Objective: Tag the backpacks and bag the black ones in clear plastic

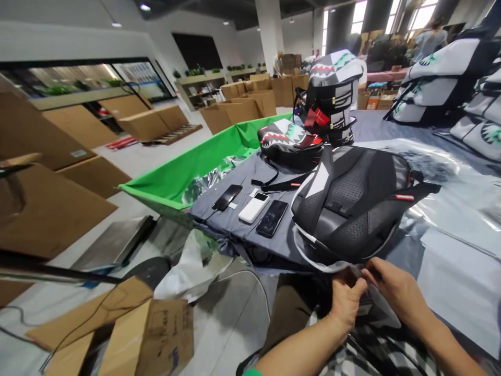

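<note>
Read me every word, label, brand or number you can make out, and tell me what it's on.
No text reads with certainty.
Open cardboard box, lower left: dark handwriting and blue marks, too blurred.
Black backpack: red-and-white strap tags, too small.
Stacked bags: red tag, no legible lettering.
Leaning cardboard, far left: pale label, too small.

Ambient light is moderate. Windows (359, 15) far behind the black backpack (348, 203) clip to white; a ceiling lamp (145, 7) far left of it glows. Plastic sheeting (454, 183) right of the backpack shows glare. Cardboard (47, 219) well left of it looks stretched, smeared.
</note>
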`<state>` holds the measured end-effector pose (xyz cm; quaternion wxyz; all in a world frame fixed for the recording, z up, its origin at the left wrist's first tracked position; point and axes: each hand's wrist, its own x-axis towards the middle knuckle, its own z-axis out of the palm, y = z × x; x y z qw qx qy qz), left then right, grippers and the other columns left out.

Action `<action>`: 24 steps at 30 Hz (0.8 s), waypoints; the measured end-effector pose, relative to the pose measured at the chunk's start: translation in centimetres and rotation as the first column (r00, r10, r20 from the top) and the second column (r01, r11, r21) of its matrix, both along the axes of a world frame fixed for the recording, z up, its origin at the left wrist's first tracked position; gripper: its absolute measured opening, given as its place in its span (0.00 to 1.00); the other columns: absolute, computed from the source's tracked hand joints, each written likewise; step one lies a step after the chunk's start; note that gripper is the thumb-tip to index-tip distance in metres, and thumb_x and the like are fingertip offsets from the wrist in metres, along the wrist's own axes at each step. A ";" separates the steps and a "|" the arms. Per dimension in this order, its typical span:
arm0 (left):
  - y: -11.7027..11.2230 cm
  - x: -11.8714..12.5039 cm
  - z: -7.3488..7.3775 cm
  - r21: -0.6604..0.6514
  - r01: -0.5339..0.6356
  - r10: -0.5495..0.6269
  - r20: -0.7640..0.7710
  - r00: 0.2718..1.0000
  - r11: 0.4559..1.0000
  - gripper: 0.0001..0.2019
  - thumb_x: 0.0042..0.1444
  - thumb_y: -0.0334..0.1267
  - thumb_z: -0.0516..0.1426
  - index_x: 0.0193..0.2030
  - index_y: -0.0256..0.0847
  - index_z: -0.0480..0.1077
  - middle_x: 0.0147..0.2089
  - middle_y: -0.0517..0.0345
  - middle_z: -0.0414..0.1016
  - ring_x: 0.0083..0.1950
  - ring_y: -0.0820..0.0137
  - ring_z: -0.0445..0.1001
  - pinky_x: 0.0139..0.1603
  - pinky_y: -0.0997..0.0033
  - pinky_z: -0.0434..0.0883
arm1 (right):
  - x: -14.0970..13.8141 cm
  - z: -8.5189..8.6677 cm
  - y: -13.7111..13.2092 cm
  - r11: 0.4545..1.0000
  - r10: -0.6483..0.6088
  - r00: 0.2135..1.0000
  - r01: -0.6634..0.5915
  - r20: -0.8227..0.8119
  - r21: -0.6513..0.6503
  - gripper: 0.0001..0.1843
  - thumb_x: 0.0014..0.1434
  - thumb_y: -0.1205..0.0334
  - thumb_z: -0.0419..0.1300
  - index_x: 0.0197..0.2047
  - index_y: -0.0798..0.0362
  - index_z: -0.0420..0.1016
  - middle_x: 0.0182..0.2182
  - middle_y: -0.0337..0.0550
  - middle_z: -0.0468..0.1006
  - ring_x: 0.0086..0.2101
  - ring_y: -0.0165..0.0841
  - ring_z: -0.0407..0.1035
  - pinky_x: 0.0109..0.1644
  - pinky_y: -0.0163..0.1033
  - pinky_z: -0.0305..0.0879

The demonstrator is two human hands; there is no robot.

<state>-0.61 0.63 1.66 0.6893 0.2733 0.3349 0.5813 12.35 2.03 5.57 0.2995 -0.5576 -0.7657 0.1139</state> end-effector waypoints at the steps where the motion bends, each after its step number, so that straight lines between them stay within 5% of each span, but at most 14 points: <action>1: 0.0 -0.1 0.0 0.000 0.010 -0.010 0.011 1.000 1.000 0.26 0.43 0.56 0.72 0.41 0.39 0.77 0.43 0.50 0.80 0.47 0.60 0.76 0.56 0.59 0.72 | 0.0 -0.1 0.0 1.000 0.000 1.000 0.000 0.023 0.017 0.23 0.69 0.42 0.49 0.29 0.47 0.67 0.22 0.39 0.73 0.21 0.31 0.66 0.26 0.35 0.59; 5: -0.3 -0.4 -0.3 0.037 0.046 -0.048 0.058 0.997 0.998 0.25 0.46 0.56 0.71 0.43 0.38 0.77 0.47 0.48 0.80 0.56 0.56 0.75 0.63 0.56 0.69 | -0.2 -0.1 -0.1 1.000 -0.004 1.000 0.003 0.025 0.018 0.19 0.68 0.46 0.50 0.30 0.47 0.67 0.21 0.38 0.72 0.21 0.32 0.66 0.26 0.35 0.59; 11: -0.5 0.0 -1.5 -0.112 -0.070 0.073 0.025 0.997 0.991 0.23 0.49 0.55 0.70 0.43 0.40 0.79 0.50 0.49 0.81 0.57 0.58 0.76 0.67 0.56 0.64 | 0.4 0.0 -0.1 0.996 0.001 0.996 -0.008 -0.085 -0.093 0.18 0.67 0.45 0.52 0.32 0.47 0.67 0.23 0.38 0.74 0.23 0.33 0.69 0.27 0.36 0.62; 16: -0.3 0.4 -1.8 -0.252 -0.137 0.157 0.061 0.986 0.958 0.24 0.39 0.52 0.74 0.41 0.41 0.79 0.48 0.51 0.82 0.54 0.59 0.77 0.63 0.57 0.67 | 0.9 -0.6 0.4 0.968 0.046 0.964 -0.108 -0.264 -0.225 0.15 0.67 0.49 0.50 0.33 0.47 0.69 0.25 0.40 0.77 0.26 0.34 0.72 0.32 0.37 0.69; 24: 0.0 0.3 -0.7 -0.217 -0.138 0.147 0.026 0.989 0.966 0.21 0.39 0.51 0.74 0.35 0.39 0.80 0.42 0.50 0.82 0.48 0.59 0.78 0.57 0.58 0.71 | 0.1 -2.2 0.8 0.944 -0.045 0.939 -0.071 -0.340 -0.323 0.16 0.58 0.47 0.54 0.35 0.50 0.72 0.31 0.45 0.81 0.31 0.39 0.75 0.36 0.42 0.73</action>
